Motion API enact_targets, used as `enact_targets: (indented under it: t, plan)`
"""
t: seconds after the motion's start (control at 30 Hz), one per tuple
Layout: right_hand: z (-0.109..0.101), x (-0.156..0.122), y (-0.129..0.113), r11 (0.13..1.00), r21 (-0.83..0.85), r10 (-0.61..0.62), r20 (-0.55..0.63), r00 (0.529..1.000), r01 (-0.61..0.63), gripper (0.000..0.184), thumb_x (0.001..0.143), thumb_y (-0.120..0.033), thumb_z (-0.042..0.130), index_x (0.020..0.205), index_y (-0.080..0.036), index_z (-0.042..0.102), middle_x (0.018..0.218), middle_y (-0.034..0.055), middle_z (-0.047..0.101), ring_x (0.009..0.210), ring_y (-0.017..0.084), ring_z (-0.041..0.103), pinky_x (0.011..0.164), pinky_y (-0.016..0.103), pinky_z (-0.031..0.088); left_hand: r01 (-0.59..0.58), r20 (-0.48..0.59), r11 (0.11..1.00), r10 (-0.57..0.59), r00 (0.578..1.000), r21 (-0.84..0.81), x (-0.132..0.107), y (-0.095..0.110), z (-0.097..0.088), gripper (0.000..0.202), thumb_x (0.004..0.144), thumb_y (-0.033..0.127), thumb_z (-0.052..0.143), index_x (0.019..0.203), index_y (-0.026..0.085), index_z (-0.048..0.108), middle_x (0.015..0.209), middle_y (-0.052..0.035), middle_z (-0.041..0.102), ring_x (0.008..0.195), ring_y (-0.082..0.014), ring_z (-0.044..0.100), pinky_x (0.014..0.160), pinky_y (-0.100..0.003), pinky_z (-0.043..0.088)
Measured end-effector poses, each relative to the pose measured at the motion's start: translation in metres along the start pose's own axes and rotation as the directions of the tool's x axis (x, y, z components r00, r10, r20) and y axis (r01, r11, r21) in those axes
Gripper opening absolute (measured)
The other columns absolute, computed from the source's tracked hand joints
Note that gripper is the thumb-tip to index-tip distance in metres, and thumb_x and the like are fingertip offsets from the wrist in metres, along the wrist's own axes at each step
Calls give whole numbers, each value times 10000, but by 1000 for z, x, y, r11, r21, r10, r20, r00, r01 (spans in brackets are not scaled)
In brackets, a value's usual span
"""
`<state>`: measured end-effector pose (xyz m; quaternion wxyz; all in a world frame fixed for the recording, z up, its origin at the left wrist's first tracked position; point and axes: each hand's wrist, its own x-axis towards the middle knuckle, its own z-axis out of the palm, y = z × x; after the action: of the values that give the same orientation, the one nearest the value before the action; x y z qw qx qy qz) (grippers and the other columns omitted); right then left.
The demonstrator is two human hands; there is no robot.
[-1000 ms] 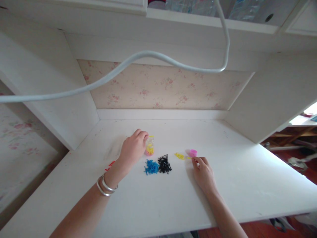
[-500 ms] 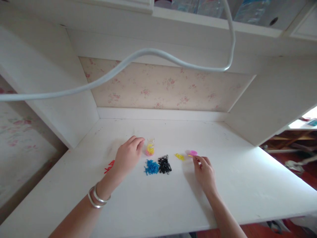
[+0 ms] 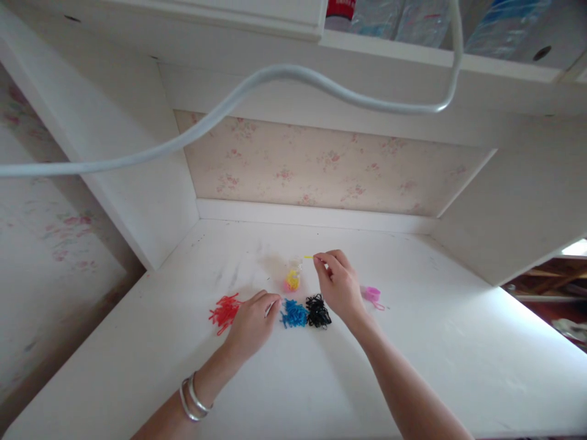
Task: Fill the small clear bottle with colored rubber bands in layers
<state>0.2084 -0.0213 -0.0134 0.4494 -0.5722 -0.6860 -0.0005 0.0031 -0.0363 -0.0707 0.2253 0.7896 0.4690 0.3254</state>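
My right hand (image 3: 339, 281) is closed in a pinch on a small yellow rubber band (image 3: 309, 257), which sticks out to the left just beside the mouth of a small clear jar (image 3: 294, 276). Yellow and pink bands show inside the upright jar. My left hand (image 3: 253, 321) has its fingers pinched together at the left edge of a pile of blue rubber bands (image 3: 295, 313); what they hold, if anything, I cannot make out. A pile of black rubber bands (image 3: 318, 311) adjoins the blue one. Red rubber bands (image 3: 224, 311) lie partly behind my left hand.
A pink ring-shaped item (image 3: 371, 294) lies right of my right hand, a thin pink loop at its edge. The white desk (image 3: 435, 348) has side panels and a shelf above. A white cable (image 3: 284, 73) crosses the view high up.
My right hand has moved left and away from me with the yellow band, to the jar mouth. My left hand has drawn back from the jar towards the blue pile. The view has shifted.
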Motion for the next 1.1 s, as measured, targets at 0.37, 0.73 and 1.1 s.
enact_targets:
  t: [0.37,0.73,1.1]
  plan:
    - [13,12,-9,951,-278,-97,158,983,139,272,974,-291,382,1066,-256,635,1008,32,616,718,121,604,593,224,404,10,11,999,-11,1000,38,-2,0,-3,277,953,276,384,958,203,651,903,-31,649,827,-154,597,757,-268,458]
    - [-21,-22,45,987,-129,99,-8,995,-99,295,936,-385,430,950,-215,670,967,46,630,611,105,547,634,246,434,-26,89,986,11,996,166,-1,18,7,298,969,297,357,954,239,649,891,-13,645,798,-148,617,717,-256,453]
    - [-49,-101,119,875,-256,437,50,898,-412,410,881,-492,401,1040,-212,656,952,53,641,603,136,565,631,291,453,-249,379,921,124,917,300,33,75,61,255,926,317,425,923,229,664,950,-51,641,809,-181,648,687,-293,495]
